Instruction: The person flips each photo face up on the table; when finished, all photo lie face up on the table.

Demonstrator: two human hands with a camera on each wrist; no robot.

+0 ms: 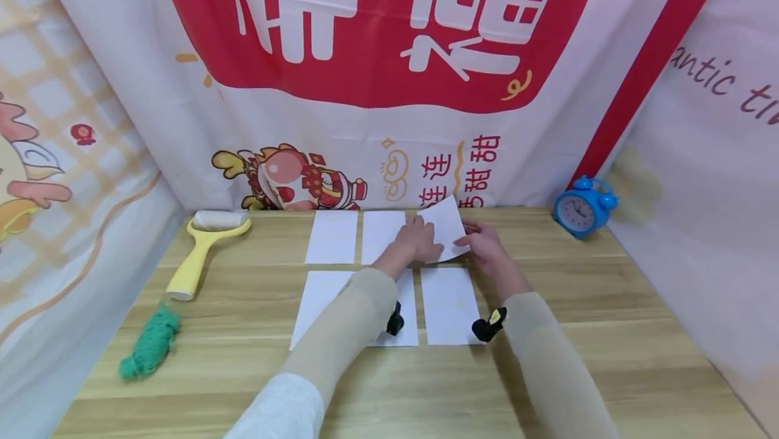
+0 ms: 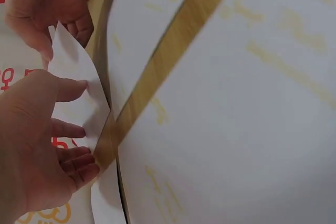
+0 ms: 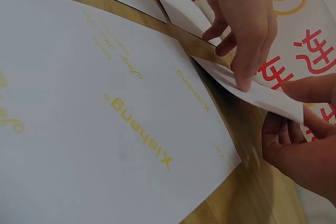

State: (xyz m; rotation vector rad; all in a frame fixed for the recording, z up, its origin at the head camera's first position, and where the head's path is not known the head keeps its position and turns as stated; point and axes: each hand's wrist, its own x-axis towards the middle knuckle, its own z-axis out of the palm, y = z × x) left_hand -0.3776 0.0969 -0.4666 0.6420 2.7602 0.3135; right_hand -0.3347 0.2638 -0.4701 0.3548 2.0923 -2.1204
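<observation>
My right hand (image 1: 485,247) pinches the right edge of a white paper sheet (image 1: 446,226) at the back of the table. The sheet is tilted, partly lifted and slightly bent in the right wrist view. My left hand (image 1: 416,239) touches the sheet's left part with extended fingers (image 3: 243,72), its other fingers loosely bent. Left of it, two white sheets (image 1: 331,237) lie side by side in the back row. A front row holds more sheets, the right one (image 1: 450,304) plainly visible with faint yellow print; my left sleeve (image 1: 347,317) covers part of the others.
A yellow-handled lint roller (image 1: 197,256) and a green bundle of cord (image 1: 152,342) lie on the left of the wooden table (image 1: 639,358). A blue alarm clock (image 1: 581,208) stands at the back right. Printed cloth (image 1: 389,141) hangs along the rear edge and both sides.
</observation>
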